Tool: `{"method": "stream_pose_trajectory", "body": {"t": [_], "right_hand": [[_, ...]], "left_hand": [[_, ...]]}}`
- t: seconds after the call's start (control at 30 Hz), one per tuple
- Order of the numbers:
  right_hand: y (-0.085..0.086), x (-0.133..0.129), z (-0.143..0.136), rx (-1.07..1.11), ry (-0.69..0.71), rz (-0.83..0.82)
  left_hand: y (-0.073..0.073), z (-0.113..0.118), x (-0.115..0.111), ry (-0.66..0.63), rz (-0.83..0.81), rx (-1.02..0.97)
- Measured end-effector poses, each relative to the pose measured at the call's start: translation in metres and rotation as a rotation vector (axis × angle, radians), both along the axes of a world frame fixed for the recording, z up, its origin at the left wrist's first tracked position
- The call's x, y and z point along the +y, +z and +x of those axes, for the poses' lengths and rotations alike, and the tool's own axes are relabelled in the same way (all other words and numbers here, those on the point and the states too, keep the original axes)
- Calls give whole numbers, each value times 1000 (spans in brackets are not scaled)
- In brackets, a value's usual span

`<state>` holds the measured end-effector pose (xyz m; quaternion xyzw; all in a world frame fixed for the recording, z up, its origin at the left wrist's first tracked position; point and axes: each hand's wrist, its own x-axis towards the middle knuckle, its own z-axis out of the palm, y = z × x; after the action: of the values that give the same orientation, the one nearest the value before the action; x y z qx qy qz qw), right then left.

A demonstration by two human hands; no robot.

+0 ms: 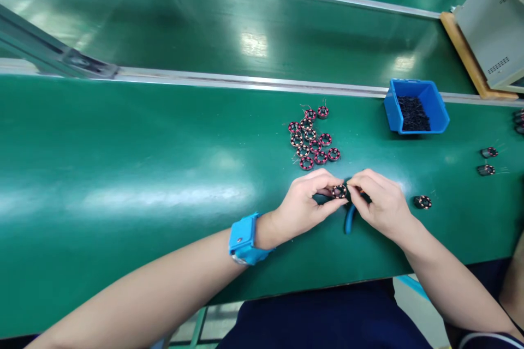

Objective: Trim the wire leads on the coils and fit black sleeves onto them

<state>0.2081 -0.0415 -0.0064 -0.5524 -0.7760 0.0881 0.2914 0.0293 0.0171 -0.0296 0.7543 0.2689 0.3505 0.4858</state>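
A small wound ring [335, 194] was found held between the thumb and fingers of the left hand [303, 202], its round face turned toward the camera. The fingers of the right hand [380, 199] were noted as narrow, drawn together just beside the ring; whether a wire was pinched in them could not be told. Below the right fingertips, a blue handle [349, 220] was seen on the green table [143, 163]; the rest of the tool was mostly hidden. Beyond the left fingers, a loose group of similar rings [315, 146] was laid out, thin wire ends showing on some. A dark-sided ring [421, 202] was observed to the right of the right fingers, and two more [487, 161] were recorded farther right. Beyond the right fingers, a blue bin [440, 112] was seen with thin dark pieces [413, 113] inside. A blue band [244, 239] was worn at the left wrist, behind the fingers.
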Motion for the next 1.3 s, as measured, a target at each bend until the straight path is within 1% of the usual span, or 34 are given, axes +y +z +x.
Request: {"method": "stream_pose_trajectory", "body": {"t": [0.13,0.33,0.43,0.5,0.57,0.63,0.7,0.73,0.77,0.8,0.83,0.87,0.93,0.97,1.0,1.07,1.13,1.2,1.3], "right_hand": [[-3,0,-4,29,-3,-13],[-7,-3,-5,136,-14,-101],[-9,-7,-10,176,-3,-130],[-8,-10,-12,179,23,-141],[-2,-9,-8,148,39,-120],[8,0,9,121,-28,-16],[22,19,39,108,-209,150],[28,31,57,86,-319,207],[34,44,75,45,-426,230],[39,57,92,-21,-502,189],[42,70,107,-110,-557,91],[44,82,119,-204,-594,-54],[44,101,132,-366,-618,-329],[43,108,134,-393,-625,-387],[42,113,133,-409,-626,-424],[40,118,128,-412,-624,-439],[38,120,124,-415,-614,-451],[37,121,123,-415,-609,-460],[36,122,126,-410,-610,-468]], "left_hand": [[-1,-1,2,-8,40,39],[-1,-2,1,-1,73,56],[-3,-1,0,3,92,66],[-5,-2,1,19,133,95],[-6,-5,4,50,239,170],[-3,-10,7,84,406,318],[5,-14,8,133,582,488],[10,-13,8,169,653,546],[16,-10,7,202,704,570],[21,-4,6,214,733,555],[26,6,4,187,738,511],[30,19,2,121,720,457],[34,54,-3,-114,630,377],[35,74,-6,-220,578,389],[34,94,-9,-301,534,422],[30,128,-12,-415,475,471],[26,150,-13,-487,469,482],[22,160,-13,-498,465,471],[21,160,-13,-473,455,468]]}}
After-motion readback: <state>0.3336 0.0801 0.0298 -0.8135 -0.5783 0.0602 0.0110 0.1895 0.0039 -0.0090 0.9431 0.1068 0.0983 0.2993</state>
